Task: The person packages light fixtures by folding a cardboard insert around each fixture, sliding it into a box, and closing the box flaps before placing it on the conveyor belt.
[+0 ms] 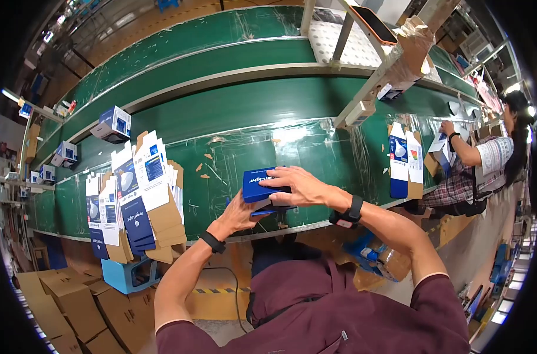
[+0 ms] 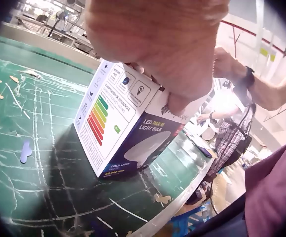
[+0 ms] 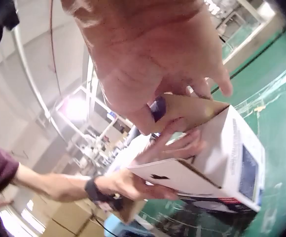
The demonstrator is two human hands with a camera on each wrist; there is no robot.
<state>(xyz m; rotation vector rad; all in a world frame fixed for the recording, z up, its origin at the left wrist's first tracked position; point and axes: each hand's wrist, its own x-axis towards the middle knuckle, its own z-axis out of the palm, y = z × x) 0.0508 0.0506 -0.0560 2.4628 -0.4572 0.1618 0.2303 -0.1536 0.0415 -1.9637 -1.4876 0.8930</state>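
Note:
A blue and white light bulb box [image 1: 258,187] is between both hands at the bench's near edge. Its printed sides, one with a coloured energy chart, face the left wrist camera [image 2: 108,113]. In the right wrist view the box's top stands open, its brown flap [image 3: 195,109] raised. My left hand [image 1: 237,213] grips the near left side, thumb outside and fingers inside the opening in the right wrist view. My right hand [image 1: 301,187] holds the raised flap, fingers spread over its blue face in the head view and thumb beneath. The box's contents are hidden.
Stacked flat cartons [image 1: 135,194] lie to the left, with another stack [image 1: 405,159] to the right. Finished-looking boxes [image 1: 112,124] stand on the green belt behind. A metal post [image 1: 368,88] rises at right. Another person [image 1: 486,153] sits further right. Brown cartons [image 1: 74,301] stand below left.

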